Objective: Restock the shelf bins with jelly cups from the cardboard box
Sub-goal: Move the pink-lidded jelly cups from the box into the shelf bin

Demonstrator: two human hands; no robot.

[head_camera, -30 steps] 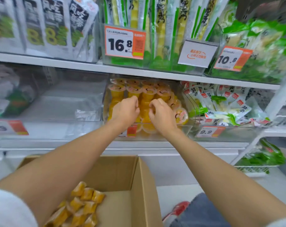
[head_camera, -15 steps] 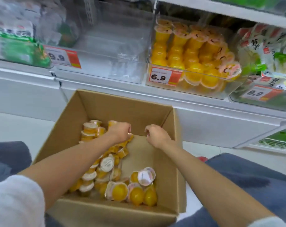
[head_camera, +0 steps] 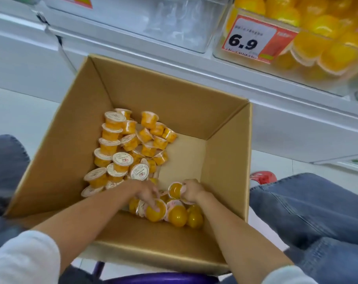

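An open cardboard box sits below the shelf, holding several orange jelly cups piled along its left side and near corner. My left hand is deep in the box, its fingers wrapped on a round yellow jelly cup. My right hand is closed around another jelly cup, lifted slightly off the pile. At the top right, the clear shelf bin with a 6.9 price tag holds several yellow cups.
An empty clear bin stands left of the filled one on the white shelf. My knees in blue jeans flank the box. A red shoe shows at the right, and a purple stool rim lies under the box.
Both hands left the shelf bin, came down into the box and closed on jelly cups near its front corner. The view tilted down toward the box.
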